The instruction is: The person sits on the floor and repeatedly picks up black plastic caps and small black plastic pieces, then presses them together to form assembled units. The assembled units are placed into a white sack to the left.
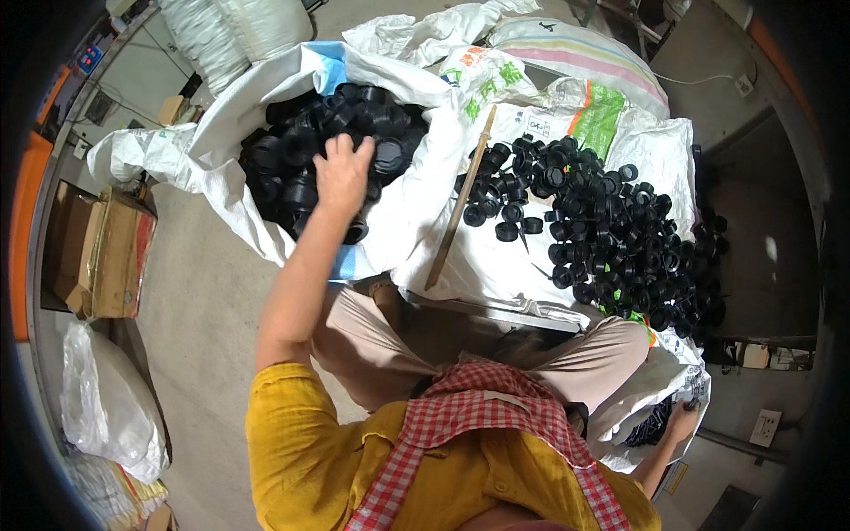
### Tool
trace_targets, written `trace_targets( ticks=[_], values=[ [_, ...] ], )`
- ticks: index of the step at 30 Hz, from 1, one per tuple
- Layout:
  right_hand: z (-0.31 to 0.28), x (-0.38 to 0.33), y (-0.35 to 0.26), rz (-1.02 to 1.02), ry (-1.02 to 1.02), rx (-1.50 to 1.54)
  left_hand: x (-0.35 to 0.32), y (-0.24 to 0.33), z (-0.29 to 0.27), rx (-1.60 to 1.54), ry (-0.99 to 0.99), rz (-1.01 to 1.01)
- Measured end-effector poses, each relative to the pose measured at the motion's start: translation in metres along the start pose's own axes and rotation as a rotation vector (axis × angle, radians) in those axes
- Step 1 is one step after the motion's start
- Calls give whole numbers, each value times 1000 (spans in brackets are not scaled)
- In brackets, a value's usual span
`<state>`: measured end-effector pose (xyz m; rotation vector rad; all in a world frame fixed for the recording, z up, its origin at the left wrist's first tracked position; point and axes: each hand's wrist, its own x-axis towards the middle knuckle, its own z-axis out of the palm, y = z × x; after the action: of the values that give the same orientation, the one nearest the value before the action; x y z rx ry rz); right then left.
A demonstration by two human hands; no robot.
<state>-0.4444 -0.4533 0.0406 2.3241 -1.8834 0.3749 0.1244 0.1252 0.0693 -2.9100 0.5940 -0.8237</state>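
A grey floor [199, 292] spreads under everything, and on it stands a low worktop [513, 317], draped in white sacking, its metal near edge just beyond the seated person's knees. Beside the worktop's left edge stands a big open white sack [232, 168] with its rim folded outward, filled with larger black round parts [297, 146]. A stuffed striped sack [589, 57] lies along the far edge. Smaller black round parts [611, 217] form a broad heap over the right half of the worktop, thickest toward the near right corner, with a few scattered singly toward the middle. Past that corner, lower down, a white bag [620, 411] gapes open with thin dark pieces [651, 427] inside. An opened cardboard box [119, 257] sits on the floor, well apart from the worktop's left edge. A wooden stick [460, 199] lies slanting near that same left edge, its lower end toward the near left corner. The left hand [343, 181] reaches into the open sack, fingers spread wide over the larger parts, with no part visibly gripped. The right hand [680, 427] is at the white bag's rim; a small dark piece [691, 404] shows at its fingers, but whether they hold it I cannot tell
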Motion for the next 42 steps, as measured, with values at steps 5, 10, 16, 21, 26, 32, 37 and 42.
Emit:
trace_targets(
  ticks=[5, 10, 16, 21, 26, 32, 37, 42],
  values=[
    [30, -33, 23, 16, -177, -25, 14, -79, 42, 285, -225, -119],
    [96, -38, 75, 12, -61, 37, 47, -115, 70, 111, -269, -407],
    [62, -5, 62, 19, -896, -106, 57, -131, 40, -73, -733, -450],
    [-3, 29, 23, -264, -141, -5, 38, -78, -16, -77, -381, -206],
    [8, 54, -120, -456, -95, 651, 13, 76, -74, -654, 132, 266],
    [62, -43, -403, -1171, -502, 729, -51, 171, -31, -681, -799, 555],
    [148, -78, -547, -1422, -479, 498, -55, 168, -9, -616, -1092, 610],
    [204, -91, -661, -1499, -353, 73, -74, 169, -1, -494, -813, 715]
  ],
)
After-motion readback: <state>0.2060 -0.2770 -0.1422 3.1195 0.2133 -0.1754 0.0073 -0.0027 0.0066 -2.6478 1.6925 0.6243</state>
